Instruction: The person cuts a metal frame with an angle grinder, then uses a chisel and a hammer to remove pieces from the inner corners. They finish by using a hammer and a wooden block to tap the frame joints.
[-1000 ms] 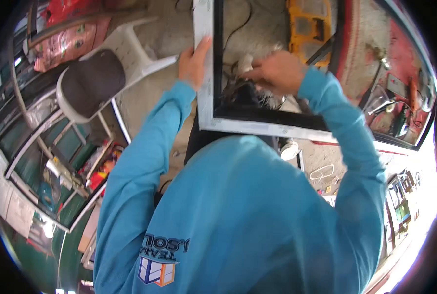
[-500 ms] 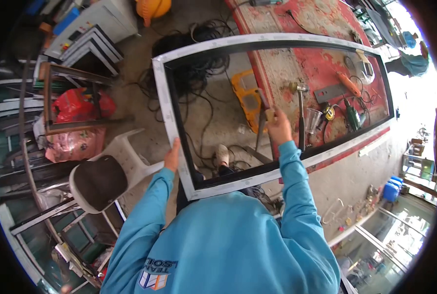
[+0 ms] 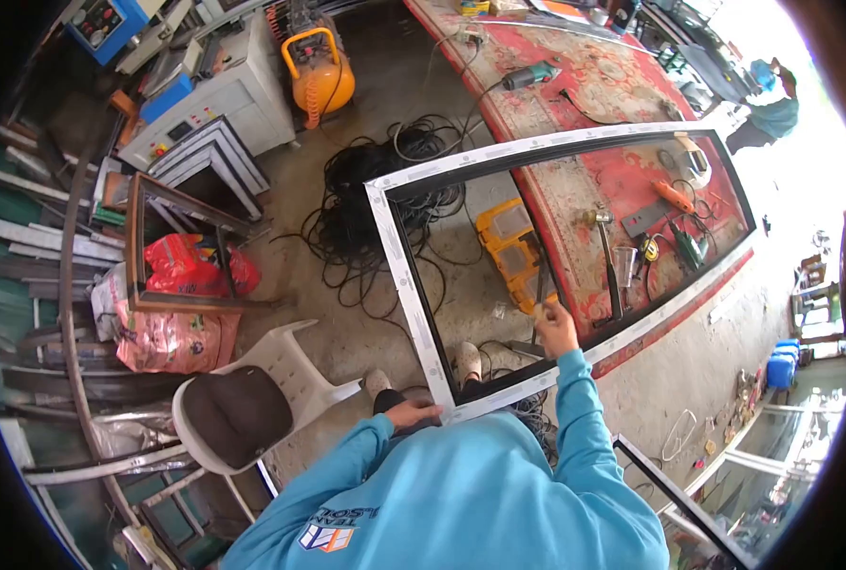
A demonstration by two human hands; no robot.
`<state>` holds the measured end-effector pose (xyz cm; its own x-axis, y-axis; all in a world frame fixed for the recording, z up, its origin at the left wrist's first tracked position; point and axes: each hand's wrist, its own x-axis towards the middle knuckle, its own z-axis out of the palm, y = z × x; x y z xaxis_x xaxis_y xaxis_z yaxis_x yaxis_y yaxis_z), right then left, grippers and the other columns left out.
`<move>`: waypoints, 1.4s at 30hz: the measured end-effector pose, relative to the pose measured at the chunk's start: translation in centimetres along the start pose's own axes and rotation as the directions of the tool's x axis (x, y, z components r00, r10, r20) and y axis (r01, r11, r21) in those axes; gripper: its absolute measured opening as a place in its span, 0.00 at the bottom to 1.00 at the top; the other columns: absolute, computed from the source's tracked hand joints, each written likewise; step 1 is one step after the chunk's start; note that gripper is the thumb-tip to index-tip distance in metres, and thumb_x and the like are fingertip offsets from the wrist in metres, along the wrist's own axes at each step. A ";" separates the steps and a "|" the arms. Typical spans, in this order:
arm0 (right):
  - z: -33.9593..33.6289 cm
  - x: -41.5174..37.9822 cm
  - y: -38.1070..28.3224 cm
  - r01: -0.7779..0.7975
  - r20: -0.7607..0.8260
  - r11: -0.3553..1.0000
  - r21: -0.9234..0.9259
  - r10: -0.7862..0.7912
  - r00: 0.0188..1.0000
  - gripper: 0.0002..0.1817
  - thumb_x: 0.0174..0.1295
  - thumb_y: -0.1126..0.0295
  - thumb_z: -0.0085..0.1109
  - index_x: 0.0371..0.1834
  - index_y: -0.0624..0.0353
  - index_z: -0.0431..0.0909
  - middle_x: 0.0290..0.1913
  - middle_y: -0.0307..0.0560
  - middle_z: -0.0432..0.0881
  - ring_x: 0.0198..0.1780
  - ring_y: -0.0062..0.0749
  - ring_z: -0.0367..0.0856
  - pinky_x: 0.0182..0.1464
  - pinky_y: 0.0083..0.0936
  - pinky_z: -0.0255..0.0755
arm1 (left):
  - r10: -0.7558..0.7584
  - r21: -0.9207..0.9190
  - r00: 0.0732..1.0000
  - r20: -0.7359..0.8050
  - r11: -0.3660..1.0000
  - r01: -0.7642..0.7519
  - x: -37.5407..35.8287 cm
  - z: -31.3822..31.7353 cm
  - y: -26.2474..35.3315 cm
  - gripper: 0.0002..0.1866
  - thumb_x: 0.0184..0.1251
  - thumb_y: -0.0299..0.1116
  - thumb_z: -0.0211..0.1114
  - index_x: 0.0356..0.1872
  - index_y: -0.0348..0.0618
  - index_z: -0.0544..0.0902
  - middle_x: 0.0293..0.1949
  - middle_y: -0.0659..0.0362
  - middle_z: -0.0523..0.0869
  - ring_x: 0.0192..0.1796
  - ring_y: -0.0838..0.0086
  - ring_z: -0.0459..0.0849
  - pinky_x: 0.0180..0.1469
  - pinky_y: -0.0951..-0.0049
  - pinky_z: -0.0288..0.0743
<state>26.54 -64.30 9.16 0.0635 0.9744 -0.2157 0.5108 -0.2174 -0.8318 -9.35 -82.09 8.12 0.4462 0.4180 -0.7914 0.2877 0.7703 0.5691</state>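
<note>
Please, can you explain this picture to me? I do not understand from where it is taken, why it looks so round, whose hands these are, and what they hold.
The camera sits on a person's head and looks down, so you see their blue top, arms and feet. The wide lens bends the edges round. The left hand rests on the near corner of a long white window frame; whether it grips the frame, I cannot tell. The right hand is closed on a thin dark tool inside the frame; what kind is unclear. Through the frame you see a red carpet with a hammer and other tools. Nearby are a yellow case, black cables and a white chair.
</note>
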 end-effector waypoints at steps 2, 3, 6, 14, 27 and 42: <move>1.6 -3.6 -0.5 -0.169 0.041 0.985 0.039 0.168 0.985 0.30 0.52 0.73 0.64 0.62 0.64 0.75 0.42 0.51 0.84 0.45 0.35 0.83 0.50 0.30 0.76 | 0.032 0.124 0.996 0.077 0.991 -0.042 0.1 -2.7 -2.3 0.38 0.68 0.59 0.64 0.63 0.32 0.77 0.58 0.49 0.84 0.61 0.64 0.81 0.64 0.65 0.71; 2.1 -4.8 -1.4 -0.181 0.014 0.983 0.033 0.180 0.984 0.30 0.52 0.73 0.64 0.62 0.64 0.75 0.42 0.51 0.84 0.45 0.35 0.83 0.50 0.30 0.76 | 0.082 0.146 0.996 -0.043 0.986 -0.075 -0.2 -4.4 -3.8 0.35 0.69 0.57 0.64 0.61 0.32 0.78 0.52 0.51 0.86 0.55 0.65 0.84 0.59 0.66 0.75; 4.5 -9.0 -4.3 -0.283 0.002 0.959 0.023 0.283 0.959 0.31 0.52 0.71 0.66 0.64 0.61 0.74 0.45 0.55 0.85 0.47 0.40 0.84 0.50 0.32 0.76 | 0.045 0.054 0.978 -0.204 0.998 -0.034 -3.7 -9.5 -5.2 0.25 0.69 0.50 0.65 0.52 0.36 0.83 0.40 0.56 0.90 0.40 0.73 0.87 0.41 0.73 0.80; 6.9 -13.7 -4.8 -0.185 -0.252 0.983 -0.003 0.178 0.951 0.31 0.54 0.75 0.65 0.66 0.58 0.74 0.43 0.49 0.84 0.38 0.29 0.82 0.38 0.27 0.77 | 0.177 0.313 0.899 -0.400 0.949 -0.047 -8.1 -22.7 -3.8 0.20 0.65 0.45 0.69 0.43 0.35 0.86 0.29 0.54 0.87 0.25 0.73 0.83 0.29 0.69 0.76; 7.4 -14.1 -6.4 -0.233 -0.244 0.723 0.651 0.490 0.837 0.23 0.66 0.72 0.54 0.66 0.59 0.72 0.40 0.41 0.79 0.29 0.22 0.77 0.26 0.20 0.73 | 0.340 0.066 0.704 -0.624 0.920 -0.386 1.2 -26.0 22.8 0.27 0.71 0.58 0.61 0.55 0.44 0.78 0.45 0.64 0.82 0.38 0.78 0.78 0.36 0.73 0.76; 7.0 -14.6 -7.9 -0.238 -0.343 0.843 0.483 0.432 0.834 0.19 0.66 0.70 0.58 0.59 0.64 0.76 0.31 0.40 0.79 0.25 0.19 0.75 0.28 0.22 0.72 | 0.171 -0.500 0.862 -0.477 0.754 -0.426 11.5 -32.7 27.6 0.31 0.67 0.64 0.60 0.60 0.53 0.80 0.55 0.60 0.85 0.56 0.60 0.81 0.59 0.52 0.76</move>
<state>15.57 -77.22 15.30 0.5675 0.7385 -0.3642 0.0011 -0.4430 -0.8965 -23.98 -40.34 7.44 0.0296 0.7214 -0.6919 -0.3963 0.6439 0.6544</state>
